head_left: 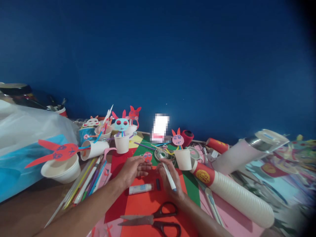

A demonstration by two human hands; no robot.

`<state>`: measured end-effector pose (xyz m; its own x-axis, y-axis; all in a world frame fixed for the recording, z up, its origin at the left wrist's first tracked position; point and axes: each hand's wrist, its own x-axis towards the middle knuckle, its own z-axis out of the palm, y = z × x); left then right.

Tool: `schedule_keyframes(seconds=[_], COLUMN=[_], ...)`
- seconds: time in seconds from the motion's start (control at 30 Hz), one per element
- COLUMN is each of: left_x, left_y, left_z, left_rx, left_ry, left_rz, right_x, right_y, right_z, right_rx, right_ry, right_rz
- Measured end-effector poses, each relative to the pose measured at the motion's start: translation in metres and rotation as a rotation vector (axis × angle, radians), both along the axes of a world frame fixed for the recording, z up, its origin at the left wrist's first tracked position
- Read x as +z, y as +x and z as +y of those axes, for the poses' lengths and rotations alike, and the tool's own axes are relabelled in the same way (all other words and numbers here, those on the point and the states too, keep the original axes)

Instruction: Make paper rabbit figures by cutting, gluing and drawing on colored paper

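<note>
Between thumb and forefinger of my left hand (132,169) is a small round red paper face (147,157) with blue-drawn eyes. A white marker (170,177) with a blue end rests in the closed fingers of my right hand (176,187), its upper end near the paper face. Under my hands lie sheets of orange paper (138,205) and other coloured sheets. Between my forearms sit a white glue tube (140,189) and a dark pen cap (158,184). Closer to me, black-handled scissors (150,220) lie with their blades pointing left.
Paper cups with paper animal faces stand behind, including a blue-faced one (121,143) and a pink-faced one (182,159). A long stack of paper cups (237,194) lies right. Left are a tipped cup (95,149), a white bowl (61,169) and several pens. A lit phone (160,128) leans at the back.
</note>
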<state>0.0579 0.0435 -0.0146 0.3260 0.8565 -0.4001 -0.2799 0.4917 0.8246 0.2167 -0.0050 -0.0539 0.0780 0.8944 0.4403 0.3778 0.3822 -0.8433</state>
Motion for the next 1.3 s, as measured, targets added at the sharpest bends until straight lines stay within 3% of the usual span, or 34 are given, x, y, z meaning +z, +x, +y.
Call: schedule_keyframes(seconds=[0.13, 0.3, 0.63, 0.97, 1.3], left_x=[0.012, 0.027, 0.023, 0.025, 0.026], left_y=[-0.003, -0.012, -0.023, -0.017, -0.018], left_z=[-0.001, 0.005, 0.012, 0.007, 0.007], left_rx=[-0.011, 0.002, -0.029, -0.073, -0.085], left_ry=[0.101, 0.184, 0.293, 0.238, 0.210], left_rz=[0.067, 0.159, 0.296, 0.287, 0.235], right_x=[-0.001, 0.009, 0.024, 0.034, 0.045], right_y=[-0.001, 0.004, 0.033, 0.045, 0.044], right_z=[0.001, 0.001, 0.018, 0.022, 0.013], right_rx=[0.016, 0.104, 0.165, 0.224, 0.261], right_ry=[-0.020, -0.066, 0.180, 0.221, 0.173], right_rz=[0.011, -0.027, -0.727, -1.104, -1.188])
